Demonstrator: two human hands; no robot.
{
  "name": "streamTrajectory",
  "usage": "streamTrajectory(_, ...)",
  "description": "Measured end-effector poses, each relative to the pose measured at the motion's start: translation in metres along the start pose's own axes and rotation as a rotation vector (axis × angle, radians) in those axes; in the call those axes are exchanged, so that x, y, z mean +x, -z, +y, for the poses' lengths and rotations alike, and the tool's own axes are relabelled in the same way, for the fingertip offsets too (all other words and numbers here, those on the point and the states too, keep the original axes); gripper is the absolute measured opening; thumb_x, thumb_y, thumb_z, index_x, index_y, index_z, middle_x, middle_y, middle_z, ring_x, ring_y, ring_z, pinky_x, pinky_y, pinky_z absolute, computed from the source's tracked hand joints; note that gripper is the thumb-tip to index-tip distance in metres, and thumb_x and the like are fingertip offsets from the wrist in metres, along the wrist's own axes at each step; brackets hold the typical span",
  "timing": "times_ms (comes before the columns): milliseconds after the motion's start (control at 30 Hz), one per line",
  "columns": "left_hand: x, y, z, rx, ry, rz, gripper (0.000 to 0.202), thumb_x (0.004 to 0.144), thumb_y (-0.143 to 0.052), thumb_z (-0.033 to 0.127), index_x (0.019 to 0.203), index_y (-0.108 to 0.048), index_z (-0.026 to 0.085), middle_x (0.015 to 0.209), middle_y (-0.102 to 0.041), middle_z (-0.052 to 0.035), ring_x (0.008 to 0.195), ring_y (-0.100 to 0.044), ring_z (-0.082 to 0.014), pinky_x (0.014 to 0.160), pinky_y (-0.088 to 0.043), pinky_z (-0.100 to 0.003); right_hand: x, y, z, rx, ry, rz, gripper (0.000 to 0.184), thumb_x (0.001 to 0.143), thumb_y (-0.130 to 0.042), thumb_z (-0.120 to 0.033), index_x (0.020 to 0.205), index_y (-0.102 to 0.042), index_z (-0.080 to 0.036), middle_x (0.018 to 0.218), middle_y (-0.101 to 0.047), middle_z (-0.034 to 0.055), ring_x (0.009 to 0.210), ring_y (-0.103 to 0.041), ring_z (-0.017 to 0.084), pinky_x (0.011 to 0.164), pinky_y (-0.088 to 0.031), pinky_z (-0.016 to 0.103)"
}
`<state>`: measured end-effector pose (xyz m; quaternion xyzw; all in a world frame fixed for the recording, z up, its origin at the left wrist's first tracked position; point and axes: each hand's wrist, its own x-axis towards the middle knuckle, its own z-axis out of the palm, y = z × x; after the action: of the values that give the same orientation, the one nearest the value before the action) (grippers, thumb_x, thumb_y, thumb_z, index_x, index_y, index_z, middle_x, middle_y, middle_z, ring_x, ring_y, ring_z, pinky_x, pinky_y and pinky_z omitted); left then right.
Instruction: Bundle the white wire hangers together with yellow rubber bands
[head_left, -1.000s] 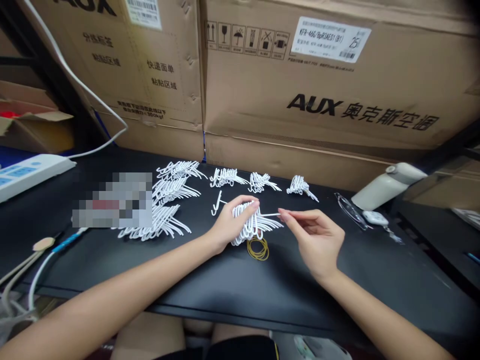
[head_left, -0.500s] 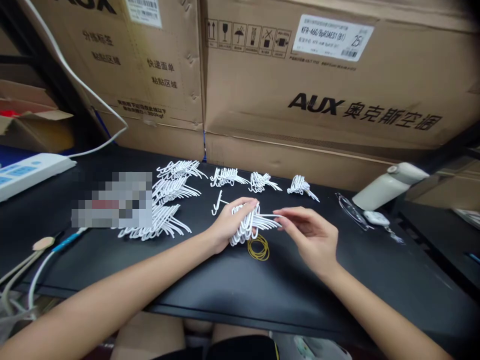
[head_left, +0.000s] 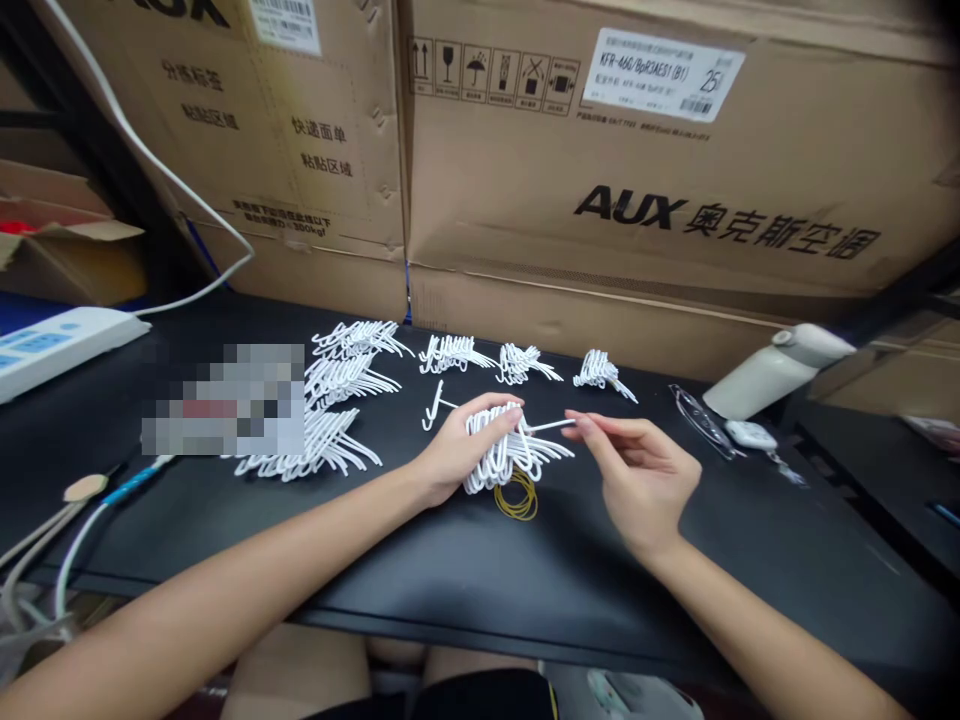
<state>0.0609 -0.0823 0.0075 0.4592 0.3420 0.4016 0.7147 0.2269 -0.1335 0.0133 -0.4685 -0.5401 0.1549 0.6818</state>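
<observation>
Head view, one entry per item.

Left hand: I log it palm-down on the tabletop, at the middle of the near half; fingers curled narrow over a stack of white hooks, pressing it flat, with the straight tails fanning out to the right.

Right hand: just right of the stack; thumb and forefinger pinched on the tail of a single hook, whose other end lies in the top of the stack; the remaining fingers are loosely bent.

Rubber bands: yellow, a few overlapping, flat on the tabletop and touching the near edge of the stack; neither hand is on them.

Loose hook: alone, just beyond the left hand.

Small bundles: three in a row behind the hands, well apart from each other; larger heaps lie to the left.

Surroundings: cardboard boxes along the back edge; a white bottle on its side at the right; a power strip at the far left.

Step, as I judge it: one hook is being fitted to the held stack. Seating it calls for lining its curve up with the others while the left hand keeps the stack from splaying.
</observation>
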Motion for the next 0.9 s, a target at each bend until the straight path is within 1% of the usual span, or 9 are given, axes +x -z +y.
streamTrajectory(133, 0.001, 0.001, 0.001, -0.071, 0.002, -0.014, 0.044, 0.073, -0.07, 0.042, 0.107, -0.058, 0.016, 0.078, -0.063, -0.002, 0.06, -0.064, -0.0142, 0.052, -0.054, -0.025, -0.002, 0.001, 0.003, -0.017, 0.041, -0.078, 0.007, 0.073, -0.072, -0.016, 0.08, -0.071, -0.018, 0.078, -0.074, 0.0046, 0.068, -0.071, 0.02, 0.065, -0.06, 0.033)
streamTrajectory(267, 0.001, 0.0, 0.003, -0.064, -0.041, -0.034, 0.045, 0.072, -0.072, 0.042, 0.103, -0.057, 0.014, 0.074, -0.062, -0.001, 0.055, -0.064, -0.0135, 0.049, -0.052, -0.023, -0.002, 0.006, 0.011, -0.063, 0.119, -0.154, 0.008, 0.073, -0.071, -0.013, 0.078, -0.07, -0.019, 0.07, -0.072, 0.0017, 0.059, -0.068, 0.017, 0.058, -0.057, 0.03)
streamTrajectory(333, 0.0, -0.001, 0.004, -0.047, -0.034, -0.035, 0.043, 0.072, -0.072, 0.041, 0.102, -0.058, 0.014, 0.073, -0.062, -0.0007, 0.054, -0.063, -0.013, 0.047, -0.051, -0.022, -0.002, 0.007, 0.013, -0.072, 0.185, -0.185, 0.01, 0.073, -0.07, -0.011, 0.078, -0.069, -0.02, 0.068, -0.071, 0.0006, 0.057, -0.066, 0.015, 0.055, -0.054, 0.028)
streamTrajectory(500, 0.0, 0.0, 0.005, -0.027, 0.011, -0.021, 0.04, 0.073, -0.071, 0.04, 0.102, -0.058, 0.016, 0.075, -0.063, -0.001, 0.052, -0.063, -0.0131, 0.042, -0.05, -0.021, 0.001, 0.008, 0.011, -0.085, 0.32, -0.319, 0.015, 0.08, -0.061, -0.008, 0.084, -0.069, -0.02, 0.075, -0.071, 0.0034, 0.065, -0.066, 0.017, 0.058, -0.053, 0.03)
streamTrajectory(633, 0.0, 0.001, 0.004, -0.017, 0.017, -0.04, 0.039, 0.074, -0.068, 0.044, 0.1, -0.055, 0.018, 0.076, -0.063, -0.0009, 0.05, -0.062, -0.0131, 0.038, -0.048, -0.021, 0.003, 0.007, 0.008, -0.057, 0.425, -0.418, 0.022, 0.077, -0.061, -0.003, 0.091, -0.068, -0.02, 0.08, -0.071, 0.0047, 0.071, -0.066, 0.018, 0.062, -0.053, 0.03)
streamTrajectory(767, 0.001, 0.001, 0.003, -0.022, 0.018, -0.036, 0.037, 0.073, -0.068, 0.046, 0.093, -0.054, 0.017, 0.071, -0.063, 0.0002, 0.048, -0.06, -0.0115, 0.039, -0.047, -0.02, 0.003, 0.008, 0.006, -0.05, 0.442, -0.466, 0.025, 0.078, -0.06, -0.002, 0.095, -0.067, -0.02, 0.082, -0.07, 0.0053, 0.074, -0.066, 0.018, 0.064, -0.053, 0.03)
streamTrajectory(833, 0.002, 0.0, 0.003, -0.014, 0.019, -0.026, 0.035, 0.073, -0.068, 0.043, 0.091, -0.055, 0.016, 0.069, -0.062, 0.0002, 0.048, -0.06, -0.0111, 0.041, -0.048, -0.02, 0.002, 0.008, 0.006, -0.066, 0.44, -0.492, 0.026, 0.078, -0.063, -0.005, 0.099, -0.065, -0.02, 0.085, -0.069, 0.0063, 0.076, -0.066, 0.018, 0.065, -0.054, 0.031)
streamTrajectory(900, 0.002, 0.0, 0.002, -0.009, 0.013, -0.018, 0.032, 0.072, -0.069, 0.039, 0.09, -0.056, 0.016, 0.068, -0.063, 0.0001, 0.049, -0.06, -0.0112, 0.045, -0.049, -0.021, 0.001, 0.007, 0.007, -0.094, 0.433, -0.514, 0.03, 0.075, -0.069, -0.01, 0.103, -0.064, -0.021, 0.092, -0.069, 0.0079, 0.081, -0.066, 0.02, 0.069, -0.056, 0.033)
